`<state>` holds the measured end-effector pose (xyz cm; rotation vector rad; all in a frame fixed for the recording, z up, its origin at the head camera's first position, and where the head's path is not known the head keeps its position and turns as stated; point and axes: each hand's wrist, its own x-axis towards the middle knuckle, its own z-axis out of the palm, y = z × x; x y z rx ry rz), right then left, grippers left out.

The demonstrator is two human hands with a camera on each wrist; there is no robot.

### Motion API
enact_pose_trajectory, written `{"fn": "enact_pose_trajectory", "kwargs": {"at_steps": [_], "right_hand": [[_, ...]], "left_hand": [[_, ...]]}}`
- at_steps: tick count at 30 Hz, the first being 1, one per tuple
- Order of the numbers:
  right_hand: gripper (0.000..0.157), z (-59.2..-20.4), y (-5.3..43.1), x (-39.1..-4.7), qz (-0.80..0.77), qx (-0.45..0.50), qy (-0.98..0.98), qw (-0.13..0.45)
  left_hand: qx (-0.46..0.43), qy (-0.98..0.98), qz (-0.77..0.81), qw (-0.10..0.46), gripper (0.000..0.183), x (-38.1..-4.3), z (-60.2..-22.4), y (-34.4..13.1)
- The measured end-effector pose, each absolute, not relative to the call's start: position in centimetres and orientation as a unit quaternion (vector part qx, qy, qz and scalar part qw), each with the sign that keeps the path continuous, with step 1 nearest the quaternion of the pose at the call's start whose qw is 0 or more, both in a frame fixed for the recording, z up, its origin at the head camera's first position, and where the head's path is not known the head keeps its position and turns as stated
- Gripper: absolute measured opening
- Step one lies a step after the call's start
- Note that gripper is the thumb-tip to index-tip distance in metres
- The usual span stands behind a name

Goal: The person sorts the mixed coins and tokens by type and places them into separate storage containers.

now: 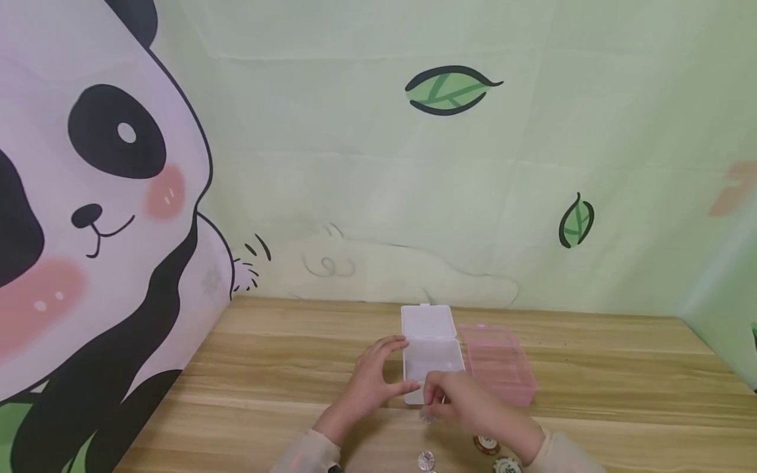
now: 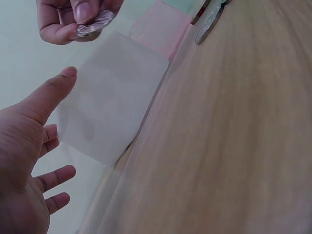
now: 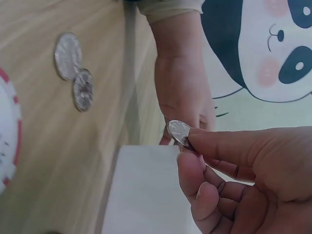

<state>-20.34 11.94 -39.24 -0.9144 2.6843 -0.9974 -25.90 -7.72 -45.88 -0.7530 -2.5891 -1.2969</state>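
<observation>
Pinched between my right thumb and fingers is a silver coin [image 3: 179,132], and the right hand [image 1: 467,404] holds it above the near edge of an open white plastic box [image 1: 434,355]. The box's lid [image 1: 428,322] is laid back toward the wall. My left hand [image 1: 375,374] is at the box's left side, fingers spread and relaxed; whether it touches the box I cannot tell. Two more silver coins, a larger one [image 3: 68,56] and a smaller one [image 3: 83,90], lie touching or overlapping on the wooden table [image 1: 296,355].
A translucent pink box [image 1: 503,368] stands right of the white one. Beneath my right forearm lie a brown-edged poker chip [image 1: 487,445] and a dark-and-white one [image 1: 507,465]. A cloth [image 1: 355,164] printed with a panda and leaves hangs behind the table.
</observation>
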Motion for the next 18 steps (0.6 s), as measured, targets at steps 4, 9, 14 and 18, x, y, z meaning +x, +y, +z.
{"fn": "enact_pose_trajectory", "kwargs": {"at_steps": [4,9,14,18], "right_hand": [[0.014,-38.7,12.2,-20.8,-0.334,-0.302,0.890,0.067],[0.013,-38.0,12.5,-21.3,-0.333,-0.297,0.893,0.062],[0.012,-37.5,12.8,-21.8,-0.354,-0.288,0.887,0.071],[0.011,-37.1,13.0,-22.2,-0.347,-0.282,0.892,0.061]], "left_hand": [[-0.250,-0.866,-0.427,0.075,0.069,-25.9,-45.8,-7.7],[-0.255,-0.864,-0.426,0.084,0.069,-25.9,-45.8,-7.7],[-0.255,-0.863,-0.428,0.080,0.069,-25.9,-45.7,-7.7],[-0.250,-0.865,-0.428,0.072,0.070,-25.9,-45.8,-7.7]]}}
